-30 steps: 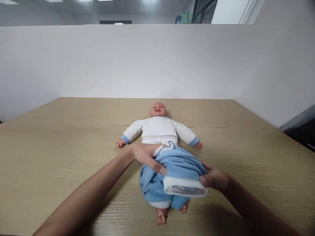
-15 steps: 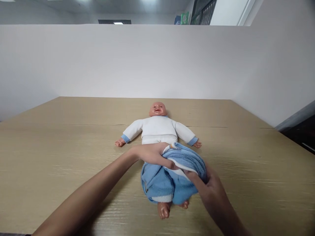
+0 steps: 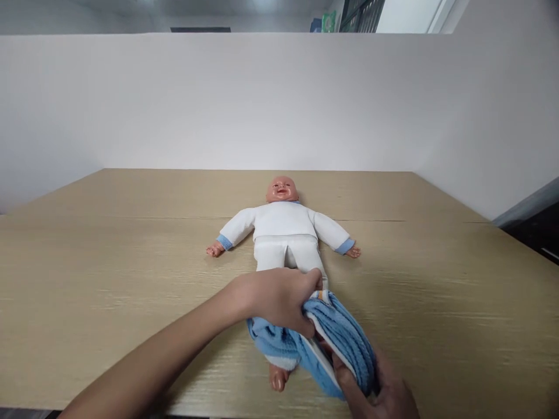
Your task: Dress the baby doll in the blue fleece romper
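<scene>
A baby doll [image 3: 283, 218] lies on its back in a white top and white legwear, its head at the far end. Blue terry trousers [image 3: 275, 339] with white edges are bunched around its lower legs. My left hand [image 3: 279, 297] reaches across and is closed around the doll's right-side leg, thumb against the trousers' edge; its fingertips are partly hidden. Lower right, my right hand [image 3: 371, 384] grips the gathered blue cloth, its thumb inside the opening. One bare doll foot [image 3: 278, 377] sticks out below the left-side trouser leg; the other foot is hidden.
The doll rests on a wide wood-coloured table [image 3: 131, 250]. A pale partition [image 3: 262, 105] rises behind it and along the right. Beyond the table's right edge is a dark object [image 3: 535, 233]. The table's near edge runs along the bottom.
The blue trousers have moved down from the doll's hips to its lower legs, uncovering the white legwear. Both hands have come nearer; the right-side foot is now hidden.
</scene>
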The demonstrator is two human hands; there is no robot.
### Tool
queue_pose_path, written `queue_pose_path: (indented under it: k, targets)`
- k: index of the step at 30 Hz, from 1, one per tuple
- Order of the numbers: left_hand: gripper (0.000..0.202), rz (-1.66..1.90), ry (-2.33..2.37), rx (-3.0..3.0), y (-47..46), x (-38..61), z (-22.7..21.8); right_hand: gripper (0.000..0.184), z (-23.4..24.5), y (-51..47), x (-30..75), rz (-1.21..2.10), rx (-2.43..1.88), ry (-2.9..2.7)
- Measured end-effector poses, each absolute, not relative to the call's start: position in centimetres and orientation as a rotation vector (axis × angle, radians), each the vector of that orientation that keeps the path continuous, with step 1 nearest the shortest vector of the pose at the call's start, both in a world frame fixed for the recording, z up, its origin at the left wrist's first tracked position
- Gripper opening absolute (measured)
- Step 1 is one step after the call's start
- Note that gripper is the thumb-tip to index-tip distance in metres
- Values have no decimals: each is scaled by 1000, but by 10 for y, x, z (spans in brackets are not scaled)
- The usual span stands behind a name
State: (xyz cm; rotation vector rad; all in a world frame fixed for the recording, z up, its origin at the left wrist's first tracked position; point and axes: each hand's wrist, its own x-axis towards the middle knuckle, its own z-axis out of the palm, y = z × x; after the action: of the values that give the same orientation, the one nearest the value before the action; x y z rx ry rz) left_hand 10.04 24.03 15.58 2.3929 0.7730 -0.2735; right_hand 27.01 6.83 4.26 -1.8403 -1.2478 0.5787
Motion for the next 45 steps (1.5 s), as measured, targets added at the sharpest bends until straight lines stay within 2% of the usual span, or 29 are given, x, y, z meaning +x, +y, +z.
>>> queue_pose_path:
  k: [3, 7, 13, 17, 23, 30, 32, 36, 38, 40, 43, 45]
  targets:
    - [59, -273, 888, 2485, 227, 106, 149, 58, 32, 65, 284, 522, -1932, -1312]
    - [56, -251, 948, 2562, 211, 112, 143, 51, 16, 64, 309, 433, -1921, -1465]
    - [67, -308, 985, 2596, 207, 109, 134, 53, 3, 65, 315, 747, -1772, -1417]
    - [64, -128, 918, 2450, 211, 93, 132, 59, 6, 71, 300, 937, -1719, -1107]
    - [55, 171, 864, 2094, 208, 73, 137, 43, 28, 90, 275, 1246, -1334, -961]
    - [57, 367, 780, 1883, 204, 65, 131, 56, 37, 103, 274, 1076, -1221, -1026]
    - [50, 454, 756, 1942, 204, 65, 127, 52, 38, 111, 283, 1061, -1236, -1111]
    - [19, 549, 768, 2134, 204, 62, 120, 34, 45, 130, 305, 1071, -1274, -1286]
    - [10, 563, 769, 2163, 204, 60, 118, 33, 52, 137, 315, 1098, -1258, -1361]
    - [18, 560, 785, 2173, 204, 55, 118, 37, 60, 142, 324, 1217, -1203, -1426]
    - [40, 548, 846, 2219, 204, 44, 118, 45, 70, 148, 337, 1403, -1131, -1489]
    - [40, 532, 888, 2259, 206, 36, 117, 42, 74, 155, 344, 1405, -1136, -1516]
